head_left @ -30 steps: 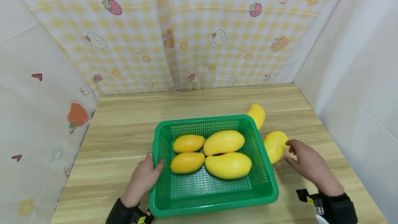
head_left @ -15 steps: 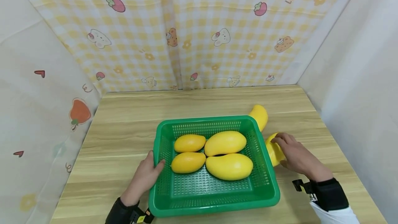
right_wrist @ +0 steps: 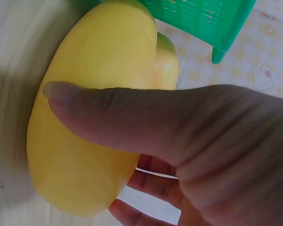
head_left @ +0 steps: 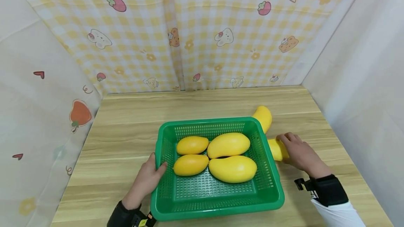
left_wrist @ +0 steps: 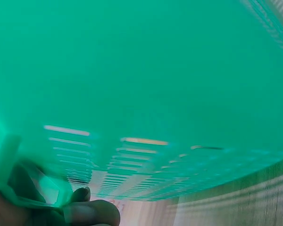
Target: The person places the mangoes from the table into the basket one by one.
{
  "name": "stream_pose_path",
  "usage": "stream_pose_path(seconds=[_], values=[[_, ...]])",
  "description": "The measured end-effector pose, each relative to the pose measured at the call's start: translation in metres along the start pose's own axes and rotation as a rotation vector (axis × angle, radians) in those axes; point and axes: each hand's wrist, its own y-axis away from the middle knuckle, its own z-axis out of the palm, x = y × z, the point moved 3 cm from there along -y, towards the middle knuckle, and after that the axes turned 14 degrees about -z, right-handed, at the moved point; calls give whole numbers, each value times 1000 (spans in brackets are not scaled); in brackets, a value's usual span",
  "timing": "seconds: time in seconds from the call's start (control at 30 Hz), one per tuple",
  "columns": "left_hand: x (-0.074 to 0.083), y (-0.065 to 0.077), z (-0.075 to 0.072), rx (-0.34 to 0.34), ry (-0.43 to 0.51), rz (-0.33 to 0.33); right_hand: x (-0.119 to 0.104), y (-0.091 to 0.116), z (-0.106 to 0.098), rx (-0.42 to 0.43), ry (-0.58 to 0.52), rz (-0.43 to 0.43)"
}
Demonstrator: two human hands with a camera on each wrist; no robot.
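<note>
My left hand (head_left: pixel 146 179) grips the left rim of a green plastic basket (head_left: pixel 217 212), its thumb over the rim. Inside the basket lie several yellow mangoes, two smaller ones (head_left: pixel 190 165) on the left and two larger ones (head_left: pixel 233 169) on the right. Just outside the right wall, my right hand (head_left: pixel 302 153) grips another mango (head_left: pixel 277 150), thumb on one side and fingers round the other. The right wrist view shows this mango (right_wrist: pixel 85 174) close to the table. In the left wrist view the basket's slotted wall (left_wrist: pixel 146 84) fills most of the picture.
One more mango (head_left: pixel 263 117) lies behind the basket's back right corner, partly hidden by it. All stand on a wood-grain table (head_left: pixel 132 115). A yellow checked cloth (head_left: pixel 195 59) hangs at the back, with white cloth walls (head_left: pixel 369 90) on both sides.
My right hand has reached left onto the mango by the basket and taken hold of it; the mango has turned from upright to more sideways. My left hand keeps its hold on the rim.
</note>
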Motion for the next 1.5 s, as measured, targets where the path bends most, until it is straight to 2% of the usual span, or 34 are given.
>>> stream_pose_path(seconds=[0.2,0.4,0.73,0.97,1.13,1.5], values=[[-2,-2,1,4,-8,-1,5,-2,3,-32,-80,16],[0,-1,1,1,-15,1,7,-2,4,-65,-90,28],[1,-1,0,2,-10,2,8,11,2,-124,-150,55],[0,0,0,0,-1,-2,10,23,-16,-93,-166,84],[0,2,-1,-5,16,-5,10,27,-30,-79,-134,109],[-1,2,-1,5,8,0,-2,29,-76,4,-92,142]])
